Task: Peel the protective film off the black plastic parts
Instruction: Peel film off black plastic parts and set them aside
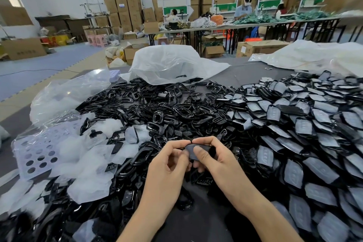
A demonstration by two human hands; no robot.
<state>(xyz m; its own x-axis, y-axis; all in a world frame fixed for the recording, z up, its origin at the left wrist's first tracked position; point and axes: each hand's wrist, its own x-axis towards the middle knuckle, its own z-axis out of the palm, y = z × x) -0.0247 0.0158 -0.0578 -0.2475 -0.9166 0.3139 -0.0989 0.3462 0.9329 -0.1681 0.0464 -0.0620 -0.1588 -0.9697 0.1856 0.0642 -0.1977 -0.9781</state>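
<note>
Grip of left hand and right hand tight on one black part; white bag, parts at mouth.

The left forearm and right forearm rose from the bottom edge of the frame and converged just below its centre. The left hand and right hand faced each other, index fingertips touching at the top. Both thumbs pressed side by side on a small black part pinched between them, and the other fingers curled underneath.
</note>
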